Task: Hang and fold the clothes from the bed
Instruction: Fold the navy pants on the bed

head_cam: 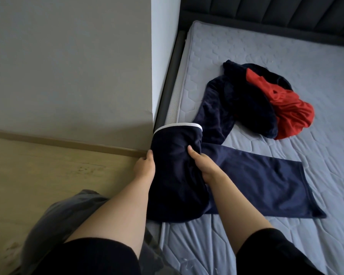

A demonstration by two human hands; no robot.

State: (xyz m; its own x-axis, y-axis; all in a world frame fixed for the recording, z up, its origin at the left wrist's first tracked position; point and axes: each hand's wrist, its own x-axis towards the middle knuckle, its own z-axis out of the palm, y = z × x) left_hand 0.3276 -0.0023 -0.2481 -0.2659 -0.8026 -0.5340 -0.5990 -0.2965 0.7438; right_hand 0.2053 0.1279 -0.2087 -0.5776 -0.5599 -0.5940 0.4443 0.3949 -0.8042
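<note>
A navy garment with a white band (177,171) is lifted over the bed's left edge. My left hand (144,166) grips its left side and my right hand (202,165) grips its right side, thumb on the front. Its lower part (266,181) lies flat on the grey quilted mattress (286,235). Farther back lies a pile of a dark navy garment (244,104) and a red garment (290,114).
A grey wall (68,66) and a wooden floor (48,171) lie to the left. The dark padded headboard (266,12) runs along the back. The dark bed frame (169,80) edges the mattress. Grey cloth (68,215) shows near my legs.
</note>
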